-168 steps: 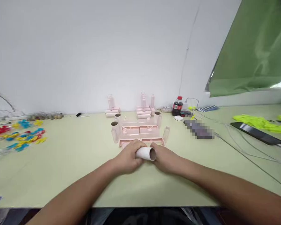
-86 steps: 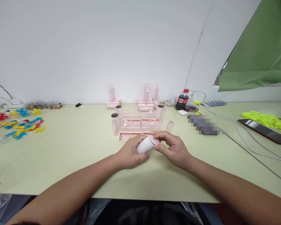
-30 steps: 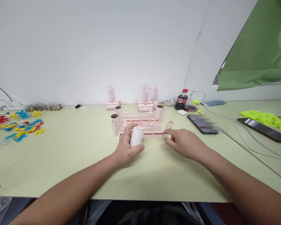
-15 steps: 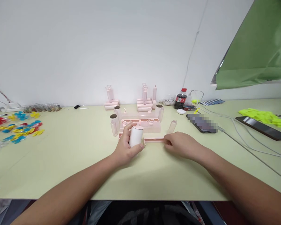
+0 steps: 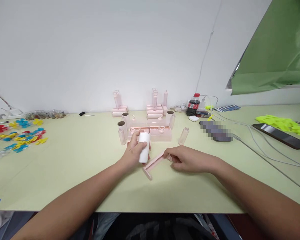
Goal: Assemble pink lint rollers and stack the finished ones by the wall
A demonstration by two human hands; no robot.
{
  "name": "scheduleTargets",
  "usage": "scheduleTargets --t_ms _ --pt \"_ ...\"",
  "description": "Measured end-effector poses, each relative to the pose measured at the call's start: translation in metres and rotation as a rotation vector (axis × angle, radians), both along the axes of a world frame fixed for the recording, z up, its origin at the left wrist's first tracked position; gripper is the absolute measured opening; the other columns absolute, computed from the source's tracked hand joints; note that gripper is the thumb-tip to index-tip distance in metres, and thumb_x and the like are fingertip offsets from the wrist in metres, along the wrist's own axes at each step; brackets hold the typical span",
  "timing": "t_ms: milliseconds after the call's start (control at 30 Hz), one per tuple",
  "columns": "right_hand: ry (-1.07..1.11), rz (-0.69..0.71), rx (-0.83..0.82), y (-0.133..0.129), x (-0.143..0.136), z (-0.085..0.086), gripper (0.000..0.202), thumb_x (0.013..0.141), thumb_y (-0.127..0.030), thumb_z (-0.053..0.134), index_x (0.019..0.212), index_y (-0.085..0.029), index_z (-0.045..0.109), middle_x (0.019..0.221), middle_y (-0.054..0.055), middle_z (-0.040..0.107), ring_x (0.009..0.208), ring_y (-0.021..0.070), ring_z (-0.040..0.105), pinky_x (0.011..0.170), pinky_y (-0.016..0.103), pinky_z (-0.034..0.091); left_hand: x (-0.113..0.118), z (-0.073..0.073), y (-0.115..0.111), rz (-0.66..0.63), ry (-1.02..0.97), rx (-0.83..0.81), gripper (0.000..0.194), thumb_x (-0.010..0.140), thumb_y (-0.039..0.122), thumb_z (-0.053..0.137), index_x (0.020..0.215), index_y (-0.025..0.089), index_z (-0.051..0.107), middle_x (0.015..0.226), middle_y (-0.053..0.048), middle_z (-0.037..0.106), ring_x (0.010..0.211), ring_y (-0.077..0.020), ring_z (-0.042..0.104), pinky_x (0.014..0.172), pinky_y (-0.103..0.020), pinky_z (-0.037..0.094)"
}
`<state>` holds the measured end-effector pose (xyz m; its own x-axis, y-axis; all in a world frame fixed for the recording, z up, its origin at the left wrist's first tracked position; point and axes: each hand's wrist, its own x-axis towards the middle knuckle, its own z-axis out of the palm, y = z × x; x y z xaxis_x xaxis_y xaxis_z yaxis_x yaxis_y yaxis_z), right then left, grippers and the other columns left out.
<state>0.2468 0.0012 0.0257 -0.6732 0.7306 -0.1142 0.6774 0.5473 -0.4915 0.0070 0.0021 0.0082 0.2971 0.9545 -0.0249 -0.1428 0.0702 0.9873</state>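
A white roll (image 5: pixel 144 147) stands upright, slightly tilted, in my left hand (image 5: pixel 134 151), whose fingers and thumb wrap round it. To its right, my right hand (image 5: pixel 190 159) pinches the upper right end of a long pink tray-like part (image 5: pixel 155 162). That part lies slantwise, its crosswise end piece toward me. Behind my hands are open pink boxes (image 5: pixel 160 136). A clear pinkish bottle (image 5: pixel 183 136) stands beyond my right hand. Another clear bottle (image 5: pixel 121 136) stands left of the boxes, beside a roll with a dark hollow top (image 5: pixel 122 126).
Pink boxes with bottles on top (image 5: pixel 155 112) stand near the wall. A cola bottle (image 5: pixel 193 105), a white case (image 5: pixel 193 118), a phone (image 5: pixel 215 131) and cables lie to the right. Colourful pieces (image 5: pixel 22 138) are spread at the left; yellow-green items (image 5: pixel 280 125) lie far right.
My right hand has moved nearer me, swinging the pink part from level to slanted. My left hand has turned the white roll so that less of its top shows.
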Motion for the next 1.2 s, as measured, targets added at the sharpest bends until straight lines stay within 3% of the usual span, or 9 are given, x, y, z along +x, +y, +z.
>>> scheduleTargets --t_ms 67,233,367,467,633,767,967,1100,1200 --pt "0.024 0.018 -0.026 0.0 -0.001 -0.001 0.032 0.076 -0.01 0.052 0.105 -0.021 0.059 0.071 -0.002 0.057 0.06 0.0131 0.049 0.055 0.023 0.033 0.001 0.001 0.001 -0.002 -0.008 -0.044 0.055 0.081 0.035 0.055 0.131 0.033 0.031 0.087 0.0 0.06 0.052 -0.0157 0.061 0.036 -0.023 0.046" --pt "0.057 0.02 -0.004 -0.001 -0.005 0.0 0.005 0.082 -0.02 0.055 0.086 -0.021 0.054 0.064 -0.004 0.052 0.056 0.0119 0.046 0.053 0.023 0.03 0.001 0.001 0.002 -0.015 -0.002 -0.102 0.051 0.082 0.035 0.055 0.129 0.033 0.035 0.087 -0.001 0.06 0.052 -0.0158 0.062 0.034 -0.023 0.046" --pt "0.065 0.025 0.09 -0.002 -0.007 0.0 0.013 0.079 -0.026 0.062 0.089 -0.02 0.054 0.077 -0.001 0.056 0.067 0.0138 0.049 0.06 0.024 0.034 0.0 0.001 0.001 -0.032 -0.018 -0.098 0.051 0.083 0.036 0.056 0.129 0.032 0.035 0.089 -0.001 0.06 0.054 -0.0158 0.063 0.034 -0.023 0.047" --pt "0.041 0.053 0.079 -0.002 -0.005 -0.001 0.023 0.074 -0.017 0.062 0.096 -0.02 0.056 0.092 0.002 0.058 0.075 0.0155 0.051 0.065 0.025 0.037 0.0 0.001 0.002 -0.048 -0.045 -0.098 0.05 0.083 0.036 0.056 0.129 0.031 0.035 0.09 -0.002 0.06 0.054 -0.0159 0.063 0.034 -0.023 0.047" --pt "0.03 0.038 0.038 -0.001 -0.005 -0.003 0.019 0.076 -0.009 0.051 0.091 -0.02 0.056 0.08 0.001 0.058 0.068 0.0147 0.05 0.06 0.024 0.034 -0.001 0.0 0.004 -0.056 -0.063 -0.114 0.05 0.083 0.036 0.056 0.129 0.031 0.036 0.089 -0.002 0.06 0.053 -0.0166 0.063 0.032 -0.023 0.045" --pt "0.134 0.032 -0.074 0.0 -0.006 -0.004 0.014 0.084 -0.022 0.056 0.098 -0.02 0.054 0.071 -0.003 0.053 0.062 0.0124 0.046 0.057 0.023 0.032 0.0 -0.001 0.004 -0.039 -0.061 -0.105 0.05 0.083 0.036 0.057 0.128 0.032 0.037 0.087 -0.002 0.061 0.052 -0.0167 0.063 0.033 -0.023 0.046" --pt "0.493 0.019 -0.239 0.009 -0.007 -0.015 0.032 0.089 -0.047 0.059 0.101 -0.018 0.053 0.072 -0.005 0.043 0.063 0.011 0.039 0.057 0.023 0.032 0.002 0.002 0.001 -0.033 -0.065 -0.114 0.05 0.081 0.037 0.059 0.126 0.03 0.039 0.085 -0.001 0.064 0.053 -0.0146 0.062 0.04 -0.022 0.047" --pt "0.628 -0.047 -0.404 0.011 -0.009 -0.02 0.04 0.088 -0.052 0.059 0.105 -0.017 0.053 0.068 -0.005 0.045 0.059 0.0109 0.042 0.056 0.024 0.035 0.002 0.003 0.0 -0.026 -0.04 -0.102 0.055 0.08 0.038 0.062 0.129 0.026 0.04 0.081 -0.001 0.065 0.057 -0.0146 0.063 0.049 -0.024 0.05" --pt "0.668 -0.082 -0.451 0.012 -0.01 -0.02 0.043 0.086 -0.054 0.061 0.106 -0.017 0.055 0.069 -0.003 0.048 0.059 0.0114 0.046 0.055 0.025 0.039 0.001 0.001 0.0 -0.06 -0.036 -0.102 0.057 0.08 0.039 0.062 0.13 0.026 0.04 0.082 -0.002 0.066 0.056 -0.0146 0.062 0.048 -0.024 0.049"
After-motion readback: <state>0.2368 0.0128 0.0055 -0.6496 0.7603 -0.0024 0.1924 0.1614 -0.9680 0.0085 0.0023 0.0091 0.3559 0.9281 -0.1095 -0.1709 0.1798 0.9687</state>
